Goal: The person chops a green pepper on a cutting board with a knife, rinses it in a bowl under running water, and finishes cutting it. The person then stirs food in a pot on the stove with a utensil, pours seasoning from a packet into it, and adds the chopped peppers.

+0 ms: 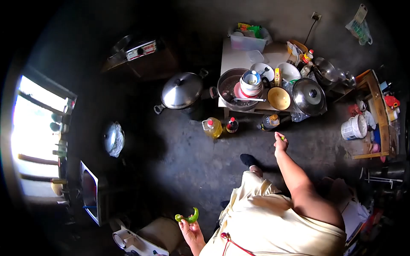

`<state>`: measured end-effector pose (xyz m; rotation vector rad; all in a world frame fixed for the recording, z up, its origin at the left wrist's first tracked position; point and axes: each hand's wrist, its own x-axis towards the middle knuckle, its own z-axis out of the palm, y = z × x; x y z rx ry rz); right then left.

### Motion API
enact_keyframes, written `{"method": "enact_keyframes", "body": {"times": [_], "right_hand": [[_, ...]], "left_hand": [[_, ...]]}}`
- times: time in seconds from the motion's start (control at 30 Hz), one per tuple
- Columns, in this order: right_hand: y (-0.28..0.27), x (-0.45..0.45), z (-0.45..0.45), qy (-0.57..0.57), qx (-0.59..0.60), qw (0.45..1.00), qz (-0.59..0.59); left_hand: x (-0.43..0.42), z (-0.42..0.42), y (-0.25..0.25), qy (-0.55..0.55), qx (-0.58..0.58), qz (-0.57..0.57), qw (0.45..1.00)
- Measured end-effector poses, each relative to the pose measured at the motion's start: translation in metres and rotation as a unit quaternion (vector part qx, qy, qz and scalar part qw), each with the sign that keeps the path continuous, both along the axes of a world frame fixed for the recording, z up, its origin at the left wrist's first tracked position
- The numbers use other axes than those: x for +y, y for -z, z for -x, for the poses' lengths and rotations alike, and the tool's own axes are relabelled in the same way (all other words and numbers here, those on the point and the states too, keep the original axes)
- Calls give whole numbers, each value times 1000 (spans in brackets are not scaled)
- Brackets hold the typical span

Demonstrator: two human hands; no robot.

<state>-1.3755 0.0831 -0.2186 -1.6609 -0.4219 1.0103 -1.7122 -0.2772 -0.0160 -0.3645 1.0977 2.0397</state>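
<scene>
Glossy curved green pepper (pixel 195 215), left grip (pixel 191 231) pinching it, small green bit (pixel 282 138), right grip (pixel 280 144) closed around it

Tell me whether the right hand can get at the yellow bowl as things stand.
Probably yes, perhaps after a step: nothing covers the yellow bowl, though the right hand pinches a small green piece.

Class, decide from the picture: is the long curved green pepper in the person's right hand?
No, the long curved green pepper is held in the left hand.
</scene>
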Motion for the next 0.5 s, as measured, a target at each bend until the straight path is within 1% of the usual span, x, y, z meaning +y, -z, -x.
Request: {"method": "enact_keyframes", "body": {"times": [0.07, 0.1, 0.13, 0.17, 0.27, 0.3, 0.33, 0.37, 0.4, 0.43, 0.47, 0.5], "right_hand": [[32, 43, -24, 19, -15, 999, 21], [48, 66, -34, 40, -31, 997, 65], [51, 84, -38, 60, -48, 991, 110], [54, 99, -44, 77, 73, 991, 79], [75, 141, -59, 46, 117, 991, 52], [78, 155, -61, 60, 80, 990, 98], [82, 164, -64, 48, 65, 992, 97], [99, 174, -74, 51, 119, 986, 109], [118, 186, -80, 61, 108, 984, 130], [120, 198, -81, 77, 109, 977, 169], [144, 203, -92, 54, 87, 980, 170], [176, 206, -115, 31, 145, 973, 177]], "left_hand": [[39, -15, -4, -16, -1, 28, 999], [60, -22, 1, -25, -10, 43, 999], [80, -31, -1, -34, -20, 60, 997], [99, -41, -4, -28, -40, 61, 997], [160, -66, -18, 5, -31, 85, 996], [177, -72, -21, 6, -34, 100, 994], [188, -77, -24, 3, -36, 114, 993], [195, -81, -24, 1, -38, 114, 993], [204, -84, -24, 1, -34, 139, 990], [214, -87, -25, -7, -44, 148, 988], [222, -89, -27, -17, -56, 160, 985], [227, -91, -27, -25, -61, 169, 983]]}}
